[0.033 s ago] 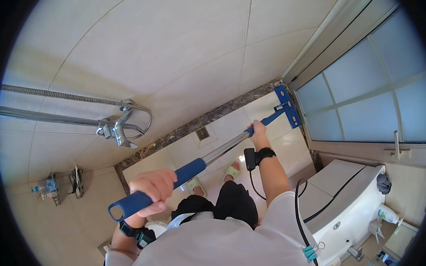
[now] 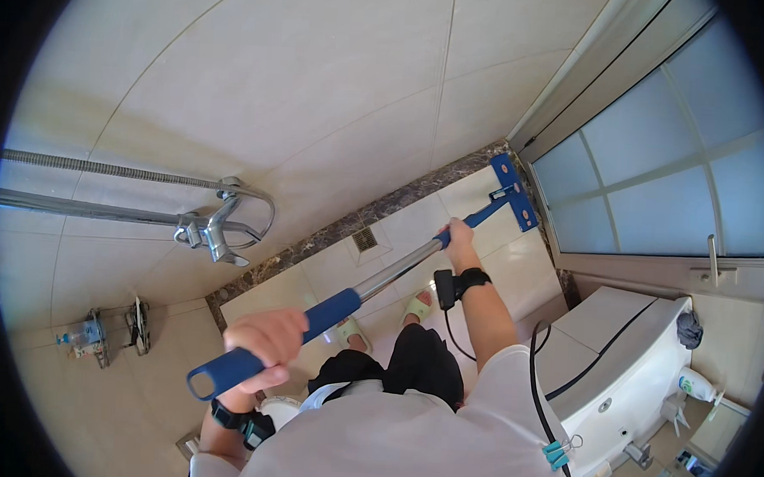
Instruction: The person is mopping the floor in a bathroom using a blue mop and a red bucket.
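Observation:
A flat mop (image 2: 399, 272) with a metal pole and blue grips runs diagonally in front of me. Its flat blue head (image 2: 512, 193) rests on the tiled floor in the far right corner by the door. Closed round the thick blue upper grip is my left hand (image 2: 265, 340), a short way below the looped end. Farther down the pole, my right hand (image 2: 458, 242) wraps the blue joint near the mop's head. Black straps with small devices sit on both wrists.
A chrome shower tap (image 2: 220, 227) juts from the left wall, with wire shelves (image 2: 96, 339) below. A floor drain (image 2: 364, 239) lies by the dark stone border. At right stand a frosted-glass door (image 2: 640, 182) and a white basin (image 2: 622, 402) with a bottle (image 2: 695, 384) beside it.
Both hands and the mop have shifted slightly left and back toward me. The mop's head has slid a little the same way; both grips are kept.

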Demonstrator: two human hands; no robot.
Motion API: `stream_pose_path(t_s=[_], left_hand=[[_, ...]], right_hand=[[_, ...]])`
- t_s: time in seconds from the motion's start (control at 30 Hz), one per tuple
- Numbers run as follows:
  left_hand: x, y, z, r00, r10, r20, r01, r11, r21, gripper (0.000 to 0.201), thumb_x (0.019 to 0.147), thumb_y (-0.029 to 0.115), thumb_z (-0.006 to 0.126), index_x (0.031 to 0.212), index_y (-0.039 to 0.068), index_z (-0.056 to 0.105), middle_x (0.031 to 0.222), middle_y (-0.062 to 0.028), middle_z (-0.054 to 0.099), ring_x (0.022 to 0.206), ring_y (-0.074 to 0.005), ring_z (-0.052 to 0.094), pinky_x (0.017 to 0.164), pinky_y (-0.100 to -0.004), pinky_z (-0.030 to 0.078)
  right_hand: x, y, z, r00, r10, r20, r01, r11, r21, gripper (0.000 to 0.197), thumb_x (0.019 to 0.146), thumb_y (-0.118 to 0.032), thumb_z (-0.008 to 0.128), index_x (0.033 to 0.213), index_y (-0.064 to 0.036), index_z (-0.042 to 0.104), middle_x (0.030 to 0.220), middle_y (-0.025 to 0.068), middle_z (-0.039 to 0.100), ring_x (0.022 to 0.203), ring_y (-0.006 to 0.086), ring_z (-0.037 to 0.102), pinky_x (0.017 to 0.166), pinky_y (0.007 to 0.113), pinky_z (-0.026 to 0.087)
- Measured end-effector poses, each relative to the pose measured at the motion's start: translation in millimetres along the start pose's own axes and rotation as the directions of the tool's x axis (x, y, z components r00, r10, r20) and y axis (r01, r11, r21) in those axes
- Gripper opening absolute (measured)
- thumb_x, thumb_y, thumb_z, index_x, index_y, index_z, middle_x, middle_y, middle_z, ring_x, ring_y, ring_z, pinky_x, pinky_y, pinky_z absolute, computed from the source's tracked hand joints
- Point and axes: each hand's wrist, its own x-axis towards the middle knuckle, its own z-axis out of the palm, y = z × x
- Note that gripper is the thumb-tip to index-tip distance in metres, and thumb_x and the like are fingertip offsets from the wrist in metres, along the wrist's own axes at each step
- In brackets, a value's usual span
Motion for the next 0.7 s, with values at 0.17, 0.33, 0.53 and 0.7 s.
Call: stream_pose_path(t_s=[0.17,0.33,0.53,0.7], left_hand=[[-35.0,79.9,-39.0,0.991,0.004,-0.131,-0.001,1.0,0.024,0.017,0.054,0.006,0.06,0.052,0.009,0.043,0.046,0.0011,0.045,0.041,-0.0133,0.043,0.054,-0.0294,0.035],[-96.0,180.2,-69.9,0.974,0.097,-0.207,-0.049,0.973,0.226,0.021,0.059,0.011,0.06,0.049,0.011,0.041,0.039,0.004,0.044,0.036,-0.007,0.044,0.044,-0.0194,0.036],[-137.1,247.1,-84.7,0.982,0.167,-0.087,-0.13,0.935,0.328,0.025,0.061,0.009,0.06,0.047,0.01,0.04,0.04,0.0026,0.047,0.036,-0.0059,0.047,0.04,-0.0164,0.041],[-152.3,262.0,-110.1,0.957,0.232,0.174,-0.26,0.953,0.158,0.023,0.06,0.004,0.061,0.048,0.008,0.043,0.043,0.0001,0.05,0.038,-0.0082,0.05,0.04,-0.0181,0.044]], right_hand=[[3.3,131.7,35.4,0.88,-0.367,0.301,0.474,0.658,-0.585,0.018,0.068,-0.009,0.035,0.065,0.0048,0.047,0.066,0.017,0.052,0.063,0.022,0.052,0.053,0.038,0.041],[-161.8,217.2,112.4,0.986,0.15,-0.067,-0.164,0.935,-0.314,0.066,0.065,-0.016,0.052,0.112,0.0041,0.011,0.105,0.0238,0.037,0.097,0.0301,0.04,0.084,0.034,0.031],[-268.9,242.0,137.7,0.891,0.453,0.017,-0.448,0.886,-0.119,0.035,0.07,-0.004,0.045,0.098,-0.004,0.024,0.074,0.0102,0.042,0.058,0.0212,0.047,0.049,0.035,0.042],[-283.3,246.7,124.8,0.77,0.602,0.211,-0.63,0.769,0.108,0.009,0.069,-0.002,0.045,0.077,-0.0024,0.04,0.069,0.01,0.04,0.054,0.0222,0.045,0.051,0.038,0.043]])
